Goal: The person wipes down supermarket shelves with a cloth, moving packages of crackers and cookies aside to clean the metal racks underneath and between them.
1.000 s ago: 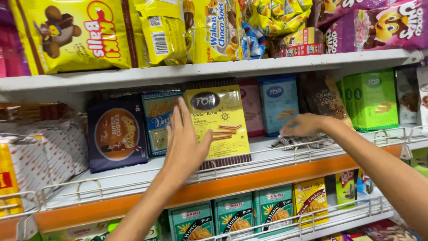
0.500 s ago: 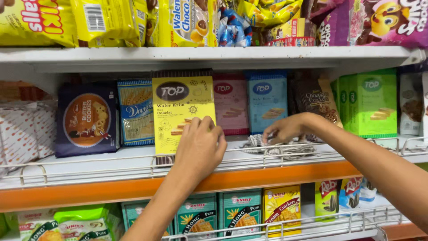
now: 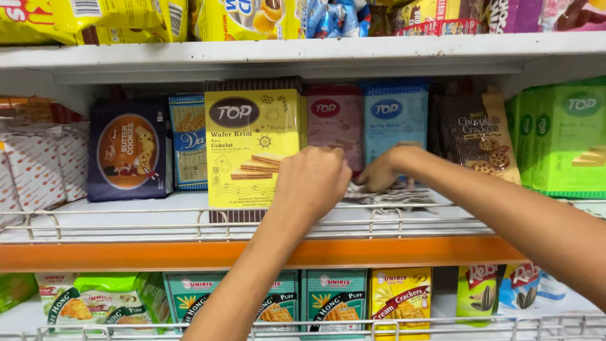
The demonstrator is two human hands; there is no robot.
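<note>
While the left hand [image 3: 312, 180] curls its fingers against the right edge of the yellow wafer pack [image 3: 252, 148], which stands upright on the middle shelf [image 3: 126, 218] between a blue packet [image 3: 188, 151] and a pink pack [image 3: 334, 123], the right hand [image 3: 382, 173] reaches in beside it. Its fingers pinch a flat striped wrapper [image 3: 391, 196] lying on the shelf below a light-blue pack [image 3: 394, 120].

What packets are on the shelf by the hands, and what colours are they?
Yellow wafer pack: tall, upright, under the left hand.
Dark blue cookie bag: left of it.
Pink pack and light blue pack: behind the right hand.
Green boxes: far right.
</note>
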